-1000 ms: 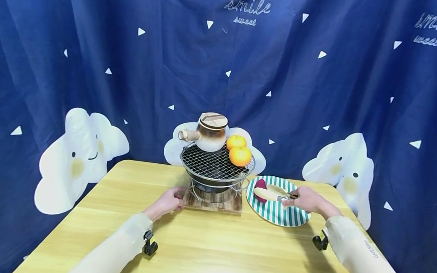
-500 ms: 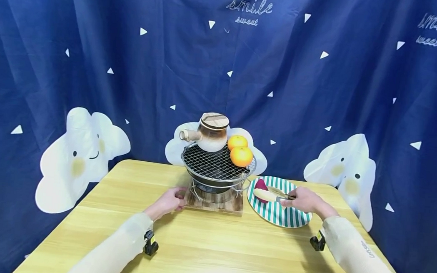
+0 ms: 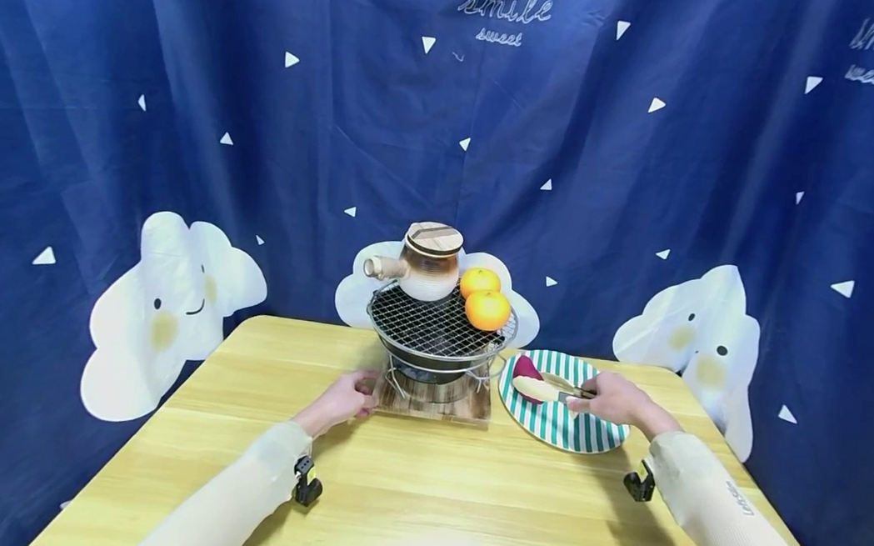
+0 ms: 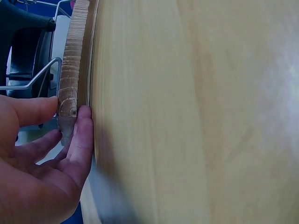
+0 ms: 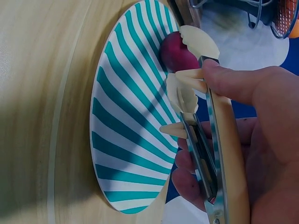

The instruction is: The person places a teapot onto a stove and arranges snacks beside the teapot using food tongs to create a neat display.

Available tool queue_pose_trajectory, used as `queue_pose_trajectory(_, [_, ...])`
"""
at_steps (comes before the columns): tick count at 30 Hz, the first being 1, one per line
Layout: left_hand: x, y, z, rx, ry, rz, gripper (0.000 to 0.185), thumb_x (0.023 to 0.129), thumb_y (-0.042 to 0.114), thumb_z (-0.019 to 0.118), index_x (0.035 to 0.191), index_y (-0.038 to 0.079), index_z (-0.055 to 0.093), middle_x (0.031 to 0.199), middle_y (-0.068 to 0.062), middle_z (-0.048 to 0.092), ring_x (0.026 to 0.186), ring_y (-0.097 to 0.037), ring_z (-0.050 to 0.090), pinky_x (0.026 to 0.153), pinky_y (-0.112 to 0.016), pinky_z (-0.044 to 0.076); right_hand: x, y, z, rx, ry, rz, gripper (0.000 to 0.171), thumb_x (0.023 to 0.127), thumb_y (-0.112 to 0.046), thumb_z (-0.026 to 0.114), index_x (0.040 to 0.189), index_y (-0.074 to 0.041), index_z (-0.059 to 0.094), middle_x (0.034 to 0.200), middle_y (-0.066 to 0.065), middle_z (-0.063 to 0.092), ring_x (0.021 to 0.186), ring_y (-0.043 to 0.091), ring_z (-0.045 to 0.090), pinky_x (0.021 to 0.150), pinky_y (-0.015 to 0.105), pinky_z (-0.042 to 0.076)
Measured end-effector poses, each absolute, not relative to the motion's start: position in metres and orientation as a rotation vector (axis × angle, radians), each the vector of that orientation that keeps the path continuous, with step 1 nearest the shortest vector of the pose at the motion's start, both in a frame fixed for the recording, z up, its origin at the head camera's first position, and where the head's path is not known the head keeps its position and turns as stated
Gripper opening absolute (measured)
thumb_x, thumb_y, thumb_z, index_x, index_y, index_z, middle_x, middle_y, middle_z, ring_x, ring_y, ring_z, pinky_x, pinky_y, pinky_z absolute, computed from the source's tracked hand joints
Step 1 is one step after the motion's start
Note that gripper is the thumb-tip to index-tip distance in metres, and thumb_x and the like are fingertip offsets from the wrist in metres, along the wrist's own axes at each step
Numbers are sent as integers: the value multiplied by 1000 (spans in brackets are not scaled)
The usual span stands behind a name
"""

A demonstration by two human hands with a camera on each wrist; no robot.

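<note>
My left hand (image 3: 339, 402) pinches the near left corner of a square wooden board (image 3: 436, 411); in the left wrist view the thumb lies over the board (image 4: 73, 65) and fingers reach under it. My right hand (image 3: 615, 399) grips a pair of tongs (image 5: 229, 154) with cream, scalloped tips. The tips stand apart over a striped green-and-white plate (image 3: 570, 436), beside a purple-red oblong thing (image 5: 175, 52) that looks like a sweet potato. One tip overlaps it; whether both touch it I cannot tell.
On the board stands a round black grill (image 3: 433, 331) with a wire mesh. A clay pot (image 3: 429, 277) with a wooden lid and side handle sits on the mesh, beside two oranges (image 3: 487, 310). A blue curtain (image 3: 326, 116) hangs behind the table (image 3: 394, 487).
The head view has shifted slightly, so everything appears a little further right. The left hand stays on the board's corner, and the tongs remain by the purple-red thing.
</note>
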State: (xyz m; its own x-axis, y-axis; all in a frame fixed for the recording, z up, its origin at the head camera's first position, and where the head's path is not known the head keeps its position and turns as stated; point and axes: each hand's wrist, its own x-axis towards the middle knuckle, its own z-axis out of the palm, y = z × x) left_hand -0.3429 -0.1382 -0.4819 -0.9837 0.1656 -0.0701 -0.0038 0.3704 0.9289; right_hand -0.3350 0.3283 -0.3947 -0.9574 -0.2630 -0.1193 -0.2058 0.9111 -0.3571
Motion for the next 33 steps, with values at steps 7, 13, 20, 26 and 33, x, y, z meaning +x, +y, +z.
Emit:
queue_pose_trajectory(7, [-344,-138,-482,160,2458,1691,62,86,-7,62,145,-5,45,108,-23,63,80,-24,66,73,-34,61,-337,329,-396,-379,2931,-497,29,94,-34,69,83,-7,70,62,-4,40,58,14,38,53,28,32])
queue_pose_trajectory(13, [-343,-138,-482,154,2450,1697,62,87,-7,62,146,-5,44,110,-24,63,80,-24,67,74,-35,62,-338,330,-397,-369,2929,-488,29,94,-36,68,84,-9,72,62,-5,41,58,13,38,53,27,32])
queue_pose_trajectory(20, [-343,-138,-481,171,2434,1715,62,86,-7,62,145,-6,45,108,-25,63,80,-24,67,75,-37,62,-338,331,-397,-359,2952,-487,27,94,-33,69,83,-9,72,61,-4,41,57,14,38,53,28,32])
queue_pose_trajectory(26, [-343,-139,-481,153,2433,1705,62,87,-6,62,147,-4,44,107,-22,64,79,-23,66,73,-35,61,-335,332,-395,-363,2968,-483,29,94,-34,69,81,-8,69,61,-4,42,57,13,38,53,28,33])
queue_pose_trajectory(33, [-344,-139,-482,163,2430,1709,62,87,-7,62,146,-5,44,107,-23,64,80,-24,66,73,-34,61,-328,333,-387,-401,2977,-488,28,95,-34,68,82,-8,68,60,-5,41,56,12,37,53,27,32])
